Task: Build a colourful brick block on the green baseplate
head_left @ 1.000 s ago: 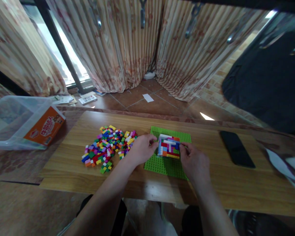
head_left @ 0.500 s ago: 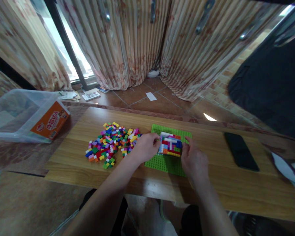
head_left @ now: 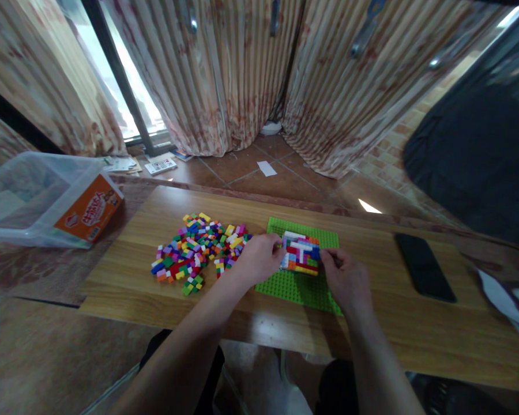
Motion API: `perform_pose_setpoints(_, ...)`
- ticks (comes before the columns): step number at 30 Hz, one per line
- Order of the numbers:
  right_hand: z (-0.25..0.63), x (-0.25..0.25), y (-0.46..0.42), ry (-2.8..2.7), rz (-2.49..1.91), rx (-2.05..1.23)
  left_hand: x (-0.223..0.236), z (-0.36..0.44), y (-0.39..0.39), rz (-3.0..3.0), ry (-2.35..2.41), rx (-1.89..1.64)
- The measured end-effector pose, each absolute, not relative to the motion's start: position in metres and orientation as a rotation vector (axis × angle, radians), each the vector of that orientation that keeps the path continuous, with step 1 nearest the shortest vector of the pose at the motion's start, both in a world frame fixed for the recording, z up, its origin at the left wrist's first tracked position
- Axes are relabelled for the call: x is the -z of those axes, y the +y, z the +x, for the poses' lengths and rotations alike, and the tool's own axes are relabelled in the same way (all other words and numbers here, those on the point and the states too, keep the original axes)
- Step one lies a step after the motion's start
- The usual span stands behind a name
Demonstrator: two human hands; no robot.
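A flat block of many-coloured toy bricks (head_left: pixel 300 253) is over the green studded baseplate (head_left: pixel 298 294); whether it is fixed to the plate I cannot tell. My left hand (head_left: pixel 260 257) is closed at the block's left edge, its thumb and finger gripping there. On the opposite edge, beside a blue brick, my right hand (head_left: pixel 347 279) is closed in a pinch, with the fingertips against the block. The undersides of both hands' fingers are hidden. Left of the baseplate spreads a pile of loose toy bricks (head_left: pixel 190 251), partly behind my left hand.
A clear plastic bin (head_left: pixel 38 167) with an orange label stands at the left. To the right, a black phone (head_left: pixel 424 266) lies on the wooden bench (head_left: pixel 125 248), near some white paper (head_left: pixel 504 300). Curtains (head_left: pixel 225 75) hang behind, with papers on the tiled floor.
My right hand's fingers have drawn from spread at the block's upper right corner into a pinch at its right edge. My left hand has hardly moved.
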State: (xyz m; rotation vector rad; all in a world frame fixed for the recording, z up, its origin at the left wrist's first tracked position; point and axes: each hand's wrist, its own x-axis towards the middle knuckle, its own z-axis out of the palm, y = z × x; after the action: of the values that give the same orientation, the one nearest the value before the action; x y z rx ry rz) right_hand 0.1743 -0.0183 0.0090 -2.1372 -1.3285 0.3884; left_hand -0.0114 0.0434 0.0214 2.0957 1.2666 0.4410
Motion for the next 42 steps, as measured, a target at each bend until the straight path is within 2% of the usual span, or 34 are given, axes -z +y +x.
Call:
perform_pose_setpoints(8, 0.174, -0.007, -0.019, -1.344, -2.124, -0.389, -0.021, -0.008, 0.042, 2.063, 1.296, -0.376)
perform_pose_setpoints(20, 0.161, 0.006, -0.021, -1.445, -2.176, -0.117, -0.019, -0.004, 0.04, 1.941, 1.307, -0.366)
perform_pose_setpoints(30, 0.195, -0.008, -0.026, -1.219, -2.188, -0.256, -0.002, 0.01, 0.041, 1.721, 1.148, -0.427)
perform_pose_setpoints(35, 0.202, -0.005, -0.037, -1.115, -2.183, -0.627, 0.002, 0.029, 0.038, 1.554, 1.071, -0.441)
perform_pose_setpoints(37, 0.2, -0.002, -0.036, -1.089, -2.165, -0.684, 0.004, 0.036, 0.034, 1.51, 1.064, -0.482)
perform_pose_setpoints(42, 0.207, -0.002, -0.03, -1.182, -2.247, -0.349, 0.005, 0.044, 0.024, 1.627, 1.08, -0.502)
